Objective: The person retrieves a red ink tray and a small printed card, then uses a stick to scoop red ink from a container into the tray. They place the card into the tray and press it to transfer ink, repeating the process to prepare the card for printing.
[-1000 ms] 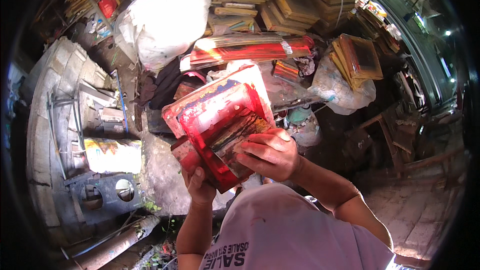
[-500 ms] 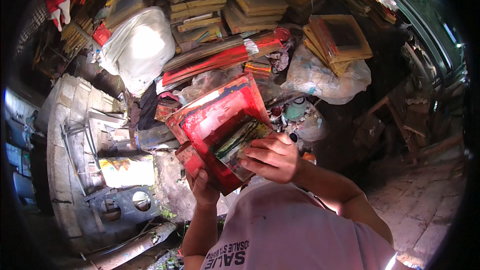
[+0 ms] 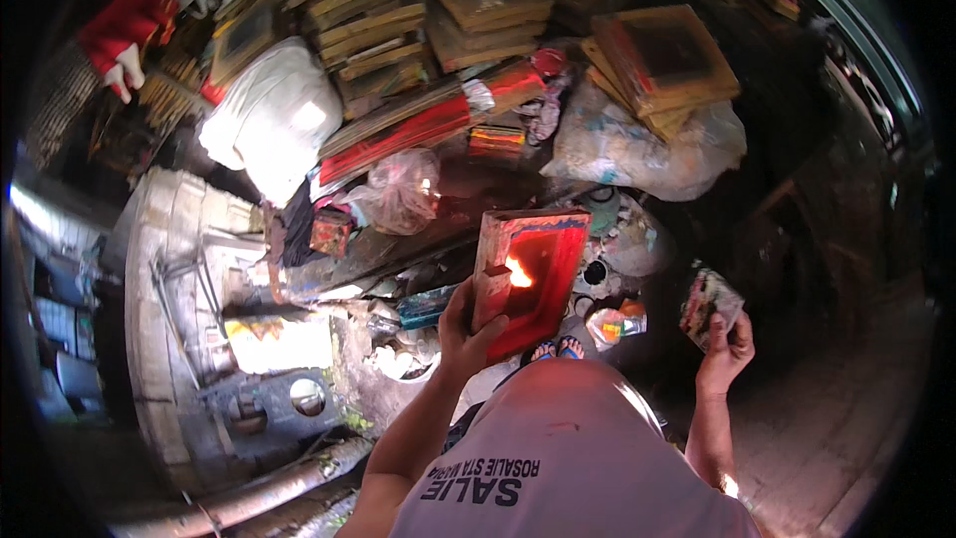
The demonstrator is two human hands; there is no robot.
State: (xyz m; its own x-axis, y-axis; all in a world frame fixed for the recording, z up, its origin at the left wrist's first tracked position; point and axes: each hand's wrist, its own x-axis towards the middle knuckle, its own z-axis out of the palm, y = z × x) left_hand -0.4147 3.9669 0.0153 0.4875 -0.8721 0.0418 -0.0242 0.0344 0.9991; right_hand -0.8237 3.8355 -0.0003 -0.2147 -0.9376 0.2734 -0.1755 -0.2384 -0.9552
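My left hand (image 3: 468,337) is closed around the near left side of a wooden screen-printing frame (image 3: 554,284), thumb over its edge. Red paint stains the frame, a bright glint shows on its mesh, and it is tilted in front of my body. Out to the right, my right hand (image 3: 726,363) pinches a flat, paint-smeared piece (image 3: 710,307) with whitish, pink and dark patches. Whether that piece is stiff or a folded cloth, I cannot tell. The two things are well apart.
Stacks of wooden frames (image 3: 373,15) stand at the back, more frames (image 3: 665,58) lie on a stained plastic sack (image 3: 637,154). A white sack (image 3: 274,110) sits at the back left, beside long red-stained boards (image 3: 398,139). A low block wall (image 3: 149,309) runs along the left.
My right hand has drawn the paint-smeared piece off the frame and out to the right. The frame, still in my left hand, has shifted right and turned more upright.
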